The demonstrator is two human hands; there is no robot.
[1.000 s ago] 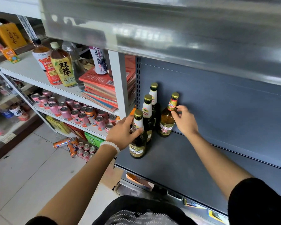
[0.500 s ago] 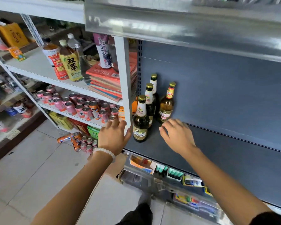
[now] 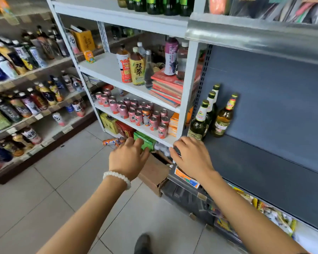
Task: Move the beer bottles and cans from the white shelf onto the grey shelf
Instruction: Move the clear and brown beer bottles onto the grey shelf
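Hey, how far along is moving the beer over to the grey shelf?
Done: four glass beer bottles stand on the dark grey metal shelf. In hand: nothing; the left hand and right hand are open, near the white shelf's edge. Left: the pink drink cans on the white metal shelf, and green bottles on top.

Yellow-label tea btl [image 3: 137, 69] reads "双萃"; purple btl [image 3: 171, 56] reads "NFC".

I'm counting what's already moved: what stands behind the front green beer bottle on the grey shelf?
Behind the front green bottle two more green bottles stand in a row toward the back panel, bodies mostly covered. An amber bottle stands to their right on the grey shelf.
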